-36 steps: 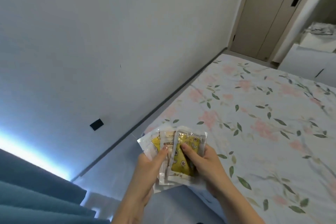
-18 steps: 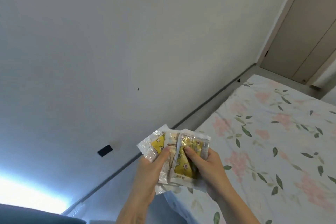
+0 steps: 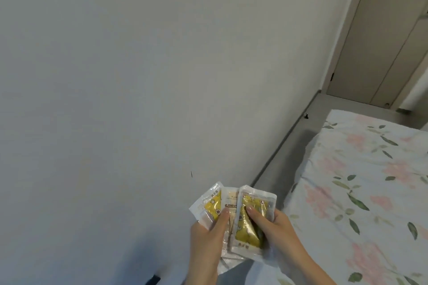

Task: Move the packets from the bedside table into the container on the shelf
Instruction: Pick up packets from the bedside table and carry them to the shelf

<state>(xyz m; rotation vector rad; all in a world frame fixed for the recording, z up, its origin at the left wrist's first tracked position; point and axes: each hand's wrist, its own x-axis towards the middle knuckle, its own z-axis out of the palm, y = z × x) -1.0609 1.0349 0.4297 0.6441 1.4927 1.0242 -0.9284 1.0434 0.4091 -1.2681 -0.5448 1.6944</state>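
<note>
Packets (image 3: 234, 215): fanned stack, held w/ both hands, beside bed (image 3: 370, 180). Left hand (image 3: 208, 236) thumb pinches left packets; right hand (image 3: 275, 227) fingers (image 3: 253, 213) curled over front yellow packet.

Two bare hands, left (image 3: 209, 236) and right (image 3: 276, 227), forearms uncovered, no sleeves, short unpainted nails.

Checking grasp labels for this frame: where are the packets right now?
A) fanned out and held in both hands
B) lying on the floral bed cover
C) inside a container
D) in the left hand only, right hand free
A: the packets are fanned out in the air beside the bed, with the left hand and the right hand both gripping them, thumbs on their fronts.
</note>
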